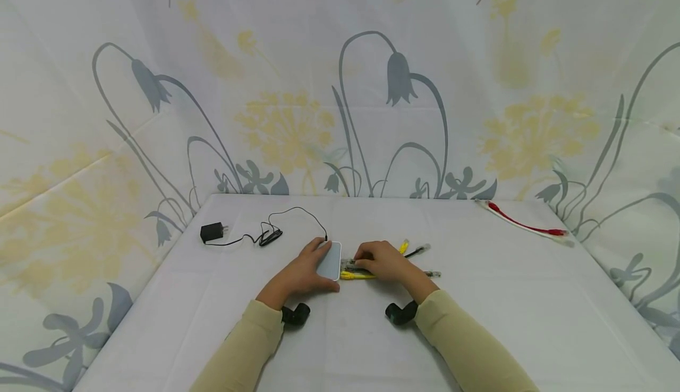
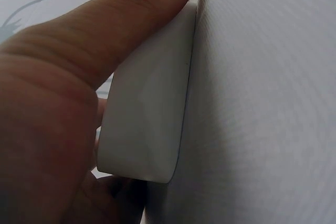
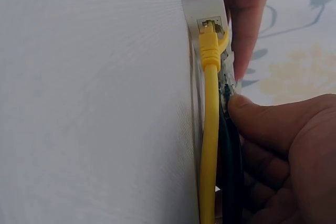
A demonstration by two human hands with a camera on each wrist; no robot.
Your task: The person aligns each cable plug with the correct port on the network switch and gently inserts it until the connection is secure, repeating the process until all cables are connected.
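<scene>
A small white network switch point(image 1: 330, 261) lies on the table, gripped by my left hand point(image 1: 303, 271) with the thumb at its near end and fingers at its far end. In the left wrist view that thumb rests along the white casing point(image 2: 147, 108). A yellow network cable point(image 3: 209, 114) has its plug in a port of the switch. Beside it, my right hand point(image 1: 386, 260) pinches a black network cable point(image 3: 231, 166) near its clear plug point(image 3: 227, 90), close to the port side. Whether this plug is seated I cannot tell. The right wrist view shows the right thumb point(image 3: 273, 121) against it.
A black power adapter point(image 1: 212, 232) lies at the left, its thin cord point(image 1: 271, 237) running to the switch. Loose cable ends, one yellow point(image 1: 404, 246) and one black point(image 1: 418, 251), lie beyond my right hand. Red point(image 1: 526, 225) and white point(image 1: 510, 219) cables lie at the back right.
</scene>
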